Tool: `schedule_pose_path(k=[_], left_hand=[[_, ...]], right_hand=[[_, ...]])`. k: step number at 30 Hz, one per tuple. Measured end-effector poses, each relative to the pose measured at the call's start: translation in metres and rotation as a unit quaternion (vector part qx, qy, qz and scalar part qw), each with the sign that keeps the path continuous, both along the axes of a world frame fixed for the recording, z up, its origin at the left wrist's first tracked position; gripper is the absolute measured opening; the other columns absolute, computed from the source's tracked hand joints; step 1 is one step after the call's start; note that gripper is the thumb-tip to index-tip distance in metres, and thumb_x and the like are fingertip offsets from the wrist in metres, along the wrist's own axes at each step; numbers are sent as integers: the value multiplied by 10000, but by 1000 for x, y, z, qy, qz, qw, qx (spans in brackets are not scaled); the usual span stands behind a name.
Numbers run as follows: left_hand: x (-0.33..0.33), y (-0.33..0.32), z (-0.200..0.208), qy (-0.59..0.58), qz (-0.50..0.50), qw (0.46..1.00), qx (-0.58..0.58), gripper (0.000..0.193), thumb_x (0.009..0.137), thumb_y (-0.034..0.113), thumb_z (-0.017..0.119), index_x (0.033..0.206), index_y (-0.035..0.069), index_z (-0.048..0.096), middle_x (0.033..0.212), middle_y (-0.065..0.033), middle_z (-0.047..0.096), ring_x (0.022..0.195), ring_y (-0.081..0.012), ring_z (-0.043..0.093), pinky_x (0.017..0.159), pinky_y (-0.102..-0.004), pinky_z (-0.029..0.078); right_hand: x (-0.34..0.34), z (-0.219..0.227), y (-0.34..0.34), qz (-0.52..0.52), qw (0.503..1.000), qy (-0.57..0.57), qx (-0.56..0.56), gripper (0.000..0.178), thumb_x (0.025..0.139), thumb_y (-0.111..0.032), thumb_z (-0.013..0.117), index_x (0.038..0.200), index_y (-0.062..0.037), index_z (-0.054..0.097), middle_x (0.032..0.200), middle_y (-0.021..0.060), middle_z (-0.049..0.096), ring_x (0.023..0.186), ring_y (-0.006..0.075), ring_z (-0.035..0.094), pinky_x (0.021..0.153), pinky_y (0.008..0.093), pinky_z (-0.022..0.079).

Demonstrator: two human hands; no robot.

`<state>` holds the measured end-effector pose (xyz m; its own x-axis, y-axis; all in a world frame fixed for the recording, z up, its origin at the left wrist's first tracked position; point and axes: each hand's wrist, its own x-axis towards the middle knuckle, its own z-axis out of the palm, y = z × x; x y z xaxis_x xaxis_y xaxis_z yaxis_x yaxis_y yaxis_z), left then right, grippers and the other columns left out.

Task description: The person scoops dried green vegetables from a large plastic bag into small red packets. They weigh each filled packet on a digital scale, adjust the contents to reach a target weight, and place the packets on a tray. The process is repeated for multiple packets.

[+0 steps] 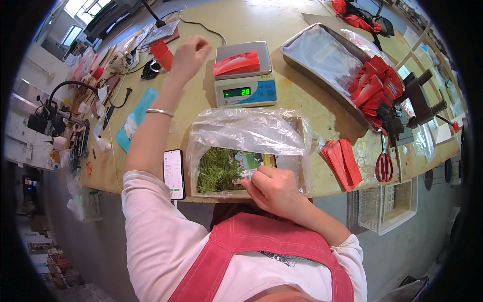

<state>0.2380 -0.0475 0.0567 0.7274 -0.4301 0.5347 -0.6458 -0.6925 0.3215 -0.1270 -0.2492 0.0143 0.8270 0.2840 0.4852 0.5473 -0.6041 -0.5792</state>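
Note:
My left hand (193,54) is raised just left of the electronic scale (246,95), its fingers curled together; whatever they hold, if anything, is hidden. On the scale's metal pan lies a red packet (236,63), and the display glows green. My right hand (277,187) is closed with fingers pinched over the near edge of a plastic-lined box (302,151); what is between the fingers cannot be made out. Green dried leaves (217,171) fill the box's left part, beside a colourful printed sheet or bag (250,161). Clear plastic (246,132) covers the far side of the box.
A phone (174,173) lies left of the box. Red empty-looking pouches (342,163) and red-handled scissors (384,166) are at right. A metal tray (302,55) carries red packets (375,88) near a black-handled device (422,98). A red container (162,54) stands beyond my left forearm.

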Motion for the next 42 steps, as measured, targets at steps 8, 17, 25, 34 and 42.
schedule_pose_path(k=[8, 17, 25, 34, 42], left_hand=[[-21, 33, 5, -29, 158, 985, -63, 311, 1099, 330, 480, 1061, 74, 653, 961, -185, 741, 939, -419, 708, 781, -528, 522], [-22, 14, 0, -23, 135, 990, -42, 260, 1095, 302, 472, 1146, 97, 624, 1011, -177, 753, 981, -412, 716, 804, -535, 527], [-2, -13, -22, 27, -4, 999, 43, 413, 1051, 382, 571, 1328, 78, 615, 1247, -199, 696, 1156, -383, 664, 938, -478, 533], [-8, -71, -45, 76, -87, 980, 162, 699, 903, 256, 778, 1509, 38, 506, 1472, -191, 588, 1393, -323, 534, 1144, -417, 446], [-67, -4, 12, 212, -117, 931, -273, 603, 935, 119, 776, 1473, 22, 520, 1334, -78, 649, 1246, -180, 607, 1081, -329, 479]], right_hand=[[4, 2, 12, 32, 998, -7, 53, 327, 936, -161, 758, 739, -51, 521, 666, 112, 546, 570, 312, 604, 518, 424, 485], [3, 2, 10, 25, 997, -14, 67, 338, 926, -157, 768, 725, -53, 516, 662, 110, 540, 550, 305, 592, 497, 420, 474], [6, -2, 9, 22, 997, -10, 68, 341, 918, -167, 773, 720, -57, 519, 663, 113, 538, 547, 311, 595, 489, 422, 474], [6, -6, 1, 9, 997, 2, 73, 334, 920, -170, 770, 720, -57, 528, 662, 113, 537, 547, 308, 597, 485, 421, 470], [1, -2, 4, 10, 996, -34, 87, 301, 912, -146, 775, 739, -58, 545, 662, 101, 526, 548, 291, 591, 489, 408, 472]])
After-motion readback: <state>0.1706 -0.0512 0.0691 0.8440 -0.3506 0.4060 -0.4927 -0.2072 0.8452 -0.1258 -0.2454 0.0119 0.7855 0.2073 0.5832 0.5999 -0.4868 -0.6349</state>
